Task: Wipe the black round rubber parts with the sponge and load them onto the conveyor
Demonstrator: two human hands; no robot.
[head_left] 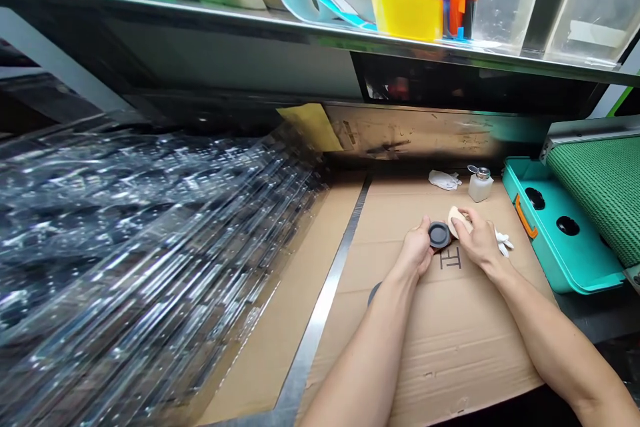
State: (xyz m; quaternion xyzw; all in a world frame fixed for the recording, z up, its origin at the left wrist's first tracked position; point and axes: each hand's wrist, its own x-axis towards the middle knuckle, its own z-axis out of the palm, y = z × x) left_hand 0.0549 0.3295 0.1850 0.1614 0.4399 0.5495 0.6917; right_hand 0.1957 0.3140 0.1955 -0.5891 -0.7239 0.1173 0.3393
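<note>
My left hand [415,250] grips a dark grey round rubber-rimmed disc [439,235] by its edge. My right hand [475,237] presses a beige cloth pad [457,220] against that disc's far side, and the two hands nearly touch. A second dark disc [374,292] lies on the cardboard sheet [450,340], partly hidden by my left forearm. A white glove [503,243] lies just beyond my right hand. Farther back stand a pump dispenser bottle [481,185] and a crumpled white rag [444,179].
A large stack of clear plastic sheets [150,233] fills the left side, past a metal strip [320,300]. A teal tray with round holes [555,227] and a green mesh surface [605,193] sit right. A steel shelf [300,27] above holds yellow and orange pieces.
</note>
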